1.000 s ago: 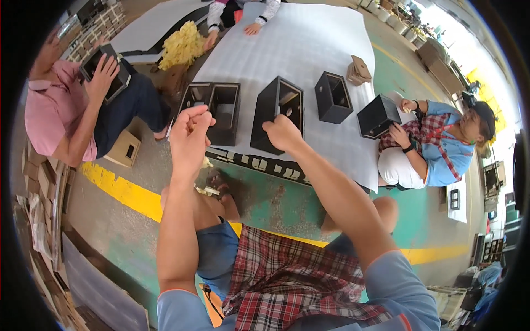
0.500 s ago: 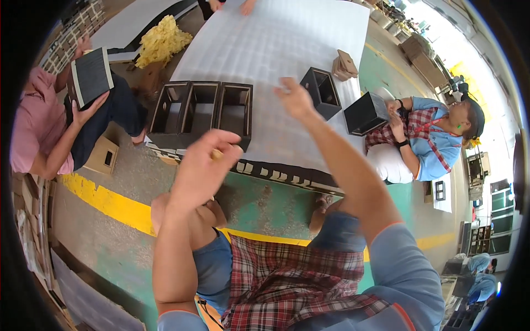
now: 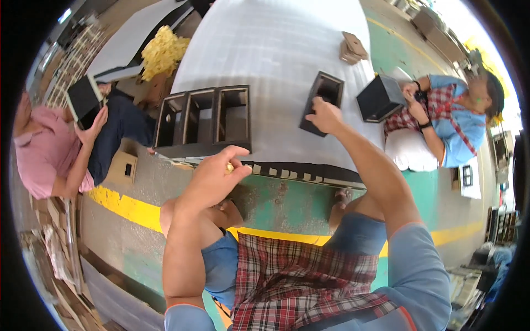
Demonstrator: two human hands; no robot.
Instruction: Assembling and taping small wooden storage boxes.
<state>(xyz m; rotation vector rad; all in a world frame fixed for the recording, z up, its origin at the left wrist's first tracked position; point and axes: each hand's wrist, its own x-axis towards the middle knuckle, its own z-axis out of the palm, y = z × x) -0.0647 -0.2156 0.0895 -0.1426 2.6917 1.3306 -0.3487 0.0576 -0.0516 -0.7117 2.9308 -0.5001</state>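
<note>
My left hand (image 3: 212,179) is closed around a small pale yellow piece (image 3: 228,168), just off the near edge of the table. Before it stand several open-topped black boxes (image 3: 204,148) in a tight row. My right hand (image 3: 327,117) grips a separate open black box (image 3: 329,83) at the right of the table. Its fingers reach over the box's opening, and the hand covers part of the wall.
White sheeting covers the table (image 3: 276,49). Brown pieces (image 3: 352,48) are stacked at its far right. A co-worker at right holds a black box (image 3: 381,98); another at left holds a dark panel-like piece (image 3: 85,102). A yellow heap (image 3: 163,52) lies at far left.
My right hand has come down from above the table onto the single black box, which now sits at a different angle. My left hand still holds the yellow piece. The view has shifted slightly.
</note>
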